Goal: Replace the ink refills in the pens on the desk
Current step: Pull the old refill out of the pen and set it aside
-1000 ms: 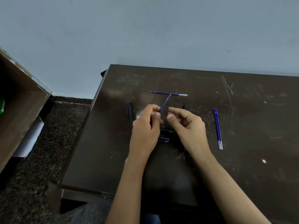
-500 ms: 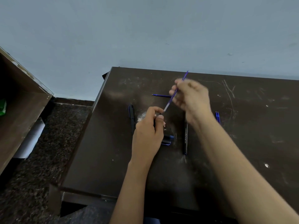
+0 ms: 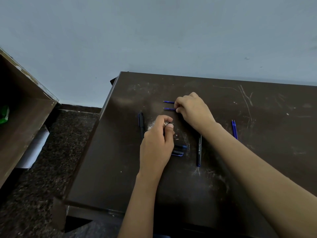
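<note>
Two curled hands: left hand (image 3: pixel 157 145) grips pen (image 3: pixel 165 124), right hand (image 3: pixel 193 110) pinches refill (image 3: pixel 169 109) (blue).

Dim, flat light all round, no hard shadows anywhere. The wall (image 3: pixel 154 31) sits an even grey-blue. There's a faint sheen on the dark surface (image 3: pixel 123 100) at its upper left. Centre is crisp, and the lettering on the pen (image 3: pixel 199 148) reads clean. The floor (image 3: pixel 34 212) at lower left smears soft, and the frame edges bow with the wide lens.

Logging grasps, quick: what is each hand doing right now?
Left hand: grips a dark plastic pen barrel, mostly hidden.
Right hand: pinches a thin blue ink refill.
</note>
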Tool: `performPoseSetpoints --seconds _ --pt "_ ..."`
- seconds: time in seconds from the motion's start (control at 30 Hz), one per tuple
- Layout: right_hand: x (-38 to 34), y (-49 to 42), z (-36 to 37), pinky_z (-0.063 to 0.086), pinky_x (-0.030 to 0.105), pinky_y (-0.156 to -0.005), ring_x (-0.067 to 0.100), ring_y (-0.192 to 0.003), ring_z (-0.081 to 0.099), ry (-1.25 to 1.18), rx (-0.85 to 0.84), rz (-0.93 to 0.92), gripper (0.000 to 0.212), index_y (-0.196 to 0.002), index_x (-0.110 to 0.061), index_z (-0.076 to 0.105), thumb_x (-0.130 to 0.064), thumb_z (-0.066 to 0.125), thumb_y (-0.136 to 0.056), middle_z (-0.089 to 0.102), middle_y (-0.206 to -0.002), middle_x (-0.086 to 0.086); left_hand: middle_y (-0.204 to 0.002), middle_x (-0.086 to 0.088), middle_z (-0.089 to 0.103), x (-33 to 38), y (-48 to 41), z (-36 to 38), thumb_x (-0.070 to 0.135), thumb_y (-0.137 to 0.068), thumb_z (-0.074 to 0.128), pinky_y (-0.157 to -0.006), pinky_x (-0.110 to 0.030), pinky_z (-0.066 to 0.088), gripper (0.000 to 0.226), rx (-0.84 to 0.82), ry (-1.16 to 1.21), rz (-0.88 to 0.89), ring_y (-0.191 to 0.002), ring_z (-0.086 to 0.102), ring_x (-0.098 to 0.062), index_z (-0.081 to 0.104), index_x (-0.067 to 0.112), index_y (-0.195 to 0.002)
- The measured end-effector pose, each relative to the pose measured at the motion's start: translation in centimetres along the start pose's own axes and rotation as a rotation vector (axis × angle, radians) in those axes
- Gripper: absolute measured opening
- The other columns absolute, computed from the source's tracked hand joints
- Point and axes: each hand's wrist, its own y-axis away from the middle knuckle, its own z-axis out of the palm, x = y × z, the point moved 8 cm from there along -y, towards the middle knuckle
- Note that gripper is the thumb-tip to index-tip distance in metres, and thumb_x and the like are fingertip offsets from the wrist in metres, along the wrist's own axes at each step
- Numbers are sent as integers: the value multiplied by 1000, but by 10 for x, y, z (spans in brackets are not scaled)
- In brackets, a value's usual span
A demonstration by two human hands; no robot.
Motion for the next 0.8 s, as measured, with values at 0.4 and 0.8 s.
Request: performPoseSetpoints --seconds 0.4,0.8 --pt "7 -16 -3 41 43 -90 31 -105 52 -29 33 26 26 -112 -16 69 -19 61 -87 65 -110 10 -78 9 66 1 -1 1 24 -99 47 -65 -29 54 14 -17 -34 15 -71 63 -5 55 26 -110" --pt "3 -19 -4 46 44 -87 30 -105 53 -35 20 43 22 -107 -15 70 -19 54 -92 63 -105 12 -80 10 66 2 -1 1 24 -99 46 -65 -27 54 15 -21 -45 28 -72 63 -3 56 25 -110"
